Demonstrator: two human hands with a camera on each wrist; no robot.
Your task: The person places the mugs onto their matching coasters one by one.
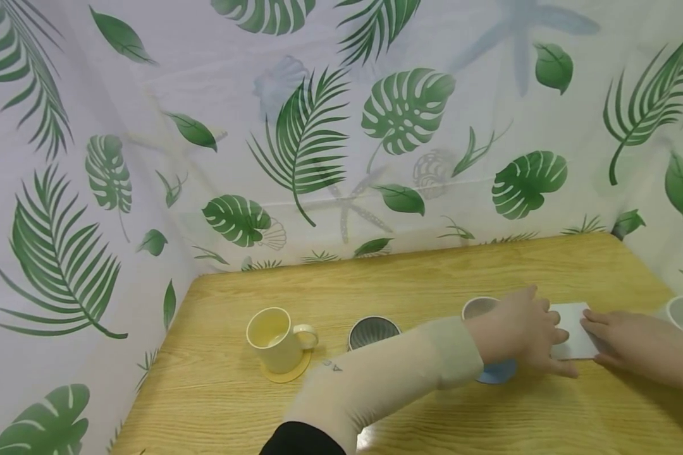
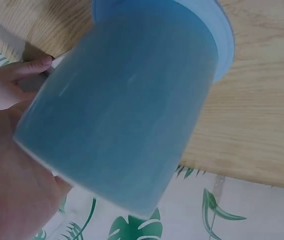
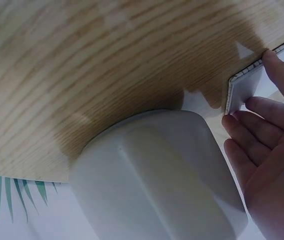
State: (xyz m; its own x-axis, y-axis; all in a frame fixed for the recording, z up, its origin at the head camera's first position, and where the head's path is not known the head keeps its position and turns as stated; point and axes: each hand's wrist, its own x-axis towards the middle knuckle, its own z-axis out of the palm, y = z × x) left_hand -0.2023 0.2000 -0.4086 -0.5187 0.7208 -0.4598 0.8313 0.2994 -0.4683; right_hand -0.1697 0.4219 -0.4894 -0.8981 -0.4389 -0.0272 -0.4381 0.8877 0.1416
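Observation:
A white square coaster (image 1: 572, 328) lies at the right of the table, between my two hands. My right hand (image 1: 637, 344) holds it by its right side, thumb and fingers set at the edges; a patterned rim shows along the coaster (image 3: 244, 85) in the right wrist view. At its left side is my left hand (image 1: 529, 332), fingers spread and the thumb stretched out below them. Beside the left wrist, partly covered by it, a blue cup (image 2: 126, 100) stands on a round blue coaster (image 1: 498, 373). A white mug (image 3: 167, 185) is close beside the right hand.
A yellow mug (image 1: 279, 341) stands on a yellow coaster (image 1: 284, 377) at the left. A dark ribbed cup (image 1: 374, 331) is partly hidden behind the left sleeve (image 1: 393, 373). Leaf-printed cloth (image 1: 330, 234) hangs along the back and sides of the wooden table (image 1: 216, 316).

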